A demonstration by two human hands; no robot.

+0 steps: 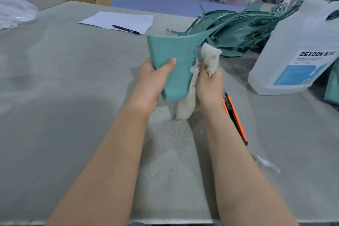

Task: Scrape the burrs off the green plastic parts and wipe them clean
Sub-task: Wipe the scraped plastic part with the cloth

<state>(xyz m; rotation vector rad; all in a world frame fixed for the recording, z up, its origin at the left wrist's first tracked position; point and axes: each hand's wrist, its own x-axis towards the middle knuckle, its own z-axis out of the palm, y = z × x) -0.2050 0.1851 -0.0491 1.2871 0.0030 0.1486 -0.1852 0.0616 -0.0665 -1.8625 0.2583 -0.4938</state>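
From the head view, the left hand (152,77) grips a green plastic part (170,60) at the centre, thumb across its face, holding it upright above the counter (64,97). The right hand (209,84) clutches a cream cloth (209,58) against the part's edge at 3 o'clock. An orange knife (234,115) lies at 4 o'clock. More green parts (238,29) pile at 1 o'clock, beside a white jug (297,51) at 2 o'clock. Paper (119,20) with a pen (125,29) sits at 11 o'clock.

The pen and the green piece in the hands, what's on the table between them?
Nothing. In the head view, only bare grey table lies between the pen on its paper and the green part.
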